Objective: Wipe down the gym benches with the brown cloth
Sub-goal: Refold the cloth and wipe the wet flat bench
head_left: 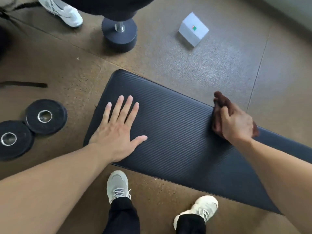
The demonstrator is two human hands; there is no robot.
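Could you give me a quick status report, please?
Left hand flat on bench pad. Right hand presses brown cloth at far edge. Nothing blocking.

One padded surface (177,132); one brown cloth (221,105); two hands (118,130) (236,124); two weight plates (45,116) (14,139); one dumbbell (119,33); one grey box (193,29); three shoes (117,184) (200,208) (64,10).

No readable text anywhere; the grey box (193,29) bears only a small red-green mark.
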